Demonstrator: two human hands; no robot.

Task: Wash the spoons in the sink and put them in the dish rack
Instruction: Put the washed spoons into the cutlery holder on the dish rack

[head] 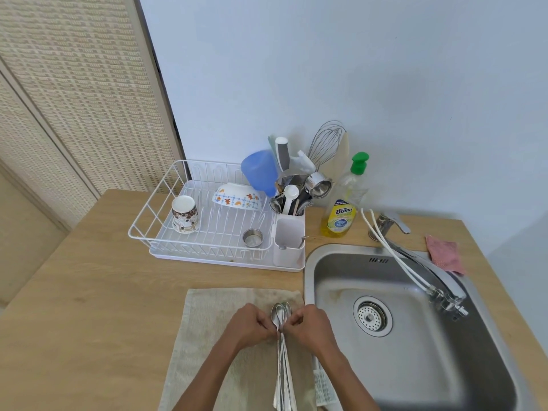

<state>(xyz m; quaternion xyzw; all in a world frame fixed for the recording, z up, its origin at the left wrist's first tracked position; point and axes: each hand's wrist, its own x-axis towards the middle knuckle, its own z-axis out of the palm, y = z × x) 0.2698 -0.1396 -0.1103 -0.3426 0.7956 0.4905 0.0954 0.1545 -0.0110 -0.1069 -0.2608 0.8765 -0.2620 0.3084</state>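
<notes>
Spoons [280, 315]: a bundle of thin shiny metal, bowls pointing away, handles toward the person, lying on a beige woven towel [207, 321] on the wooden surface [89, 277], just left of the sink [341, 280]. Left hand [252, 324] and right hand [311, 324] both pinch the bundle at the necks, fingers [265, 320] curled tight on it. Steel sink holds only a round perforated strainer [372, 315]. White wire rack [154, 209] holds an upturned patterned mug [184, 216], a printed bowl [237, 198] and a small steel cup [253, 237]. Its white plastic caddy [289, 232] is crammed with utensils in the far compartment. Yellow soap bottle [341, 215] stands beside it.
</notes>
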